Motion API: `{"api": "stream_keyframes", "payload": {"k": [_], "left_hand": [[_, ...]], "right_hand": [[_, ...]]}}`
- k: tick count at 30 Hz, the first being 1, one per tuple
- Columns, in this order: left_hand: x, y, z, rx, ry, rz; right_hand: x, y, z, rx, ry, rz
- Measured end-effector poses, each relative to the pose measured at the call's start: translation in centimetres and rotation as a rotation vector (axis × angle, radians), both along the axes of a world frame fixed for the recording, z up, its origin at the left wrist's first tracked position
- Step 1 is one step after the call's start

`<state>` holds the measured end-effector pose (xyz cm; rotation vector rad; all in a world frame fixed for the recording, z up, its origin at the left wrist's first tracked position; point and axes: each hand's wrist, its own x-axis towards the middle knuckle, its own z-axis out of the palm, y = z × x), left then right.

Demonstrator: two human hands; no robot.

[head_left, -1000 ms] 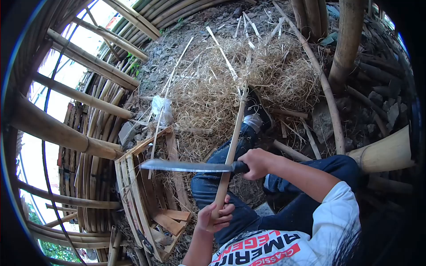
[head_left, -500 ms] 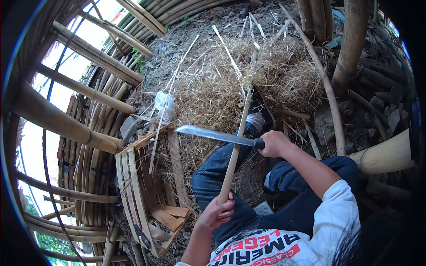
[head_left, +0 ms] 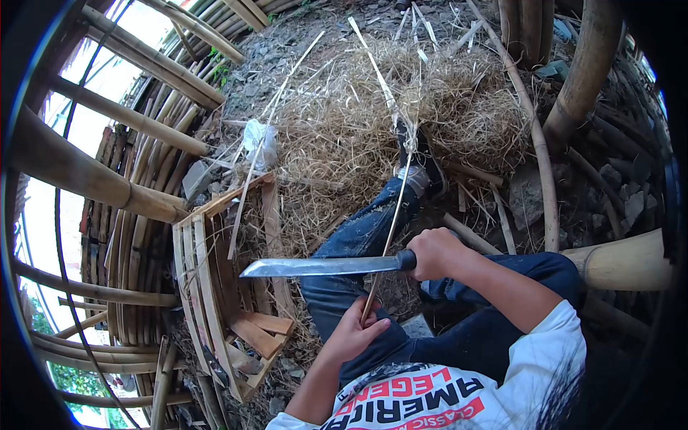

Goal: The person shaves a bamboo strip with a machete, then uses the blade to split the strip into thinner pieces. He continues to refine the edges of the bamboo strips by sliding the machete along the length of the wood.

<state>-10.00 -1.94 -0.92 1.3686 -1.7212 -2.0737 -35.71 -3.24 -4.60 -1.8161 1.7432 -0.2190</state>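
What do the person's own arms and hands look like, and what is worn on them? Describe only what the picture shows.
Both forearms are bare. The left hand and right hand wear no gloves, rings or watch that can be seen. A short white sleeve covers the right upper arm.

The right hand (head_left: 432,254) was clenched in a fist, its bare forearm bent back toward the torso. Below and left of it, the left hand (head_left: 352,332) was curled shut, fingers uppermost, wrist straight.

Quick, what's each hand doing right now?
Left hand: closed, holding the bamboo strip.
Right hand: closed, holding the knife.
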Motion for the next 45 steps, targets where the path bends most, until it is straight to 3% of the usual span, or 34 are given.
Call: {"api": "stream_keyframes", "payload": {"k": [5, 7, 9, 26, 35, 37, 41, 45], "left_hand": [[-0.1, 0.0, 0.4, 0.004, 0.018, 0.023], [-0.2, 0.1, 0.6, -0.033, 0.019, 0.027], [-0.3, 0.1, 0.4, -0.194, -0.072, -0.055], [0.3, -0.3, 0.4, -0.121, -0.07, -0.024], [0.1, -0.6, 0.0, -0.076, 0.001, -0.015], [0.0, -0.3, -0.4, -0.103, 0.009, -0.008], [0.1, 0.2, -1.4, -0.127, 0.016, -0.004], [0.4, 0.4, -0.6, -0.162, 0.019, -0.029]], "right_hand": [[-2.8, -0.3, -1.1, 0.053, 0.045, -0.104], [-4.3, -0.9, -1.2, 0.139, 0.029, -0.253], [-5.0, -1.0, -1.6, 0.133, 0.047, -0.233], [-5.2, -2.1, -2.5, 0.06, 0.131, -0.217], [-2.1, 0.6, -0.6, -0.331, 0.079, -0.086], [-0.6, 1.4, -0.3, -0.338, -0.032, -0.048], [2.1, 3.5, 1.6, -0.259, 0.043, 0.064], [3.0, 4.5, -0.2, -0.228, 0.038, -0.088]]}}
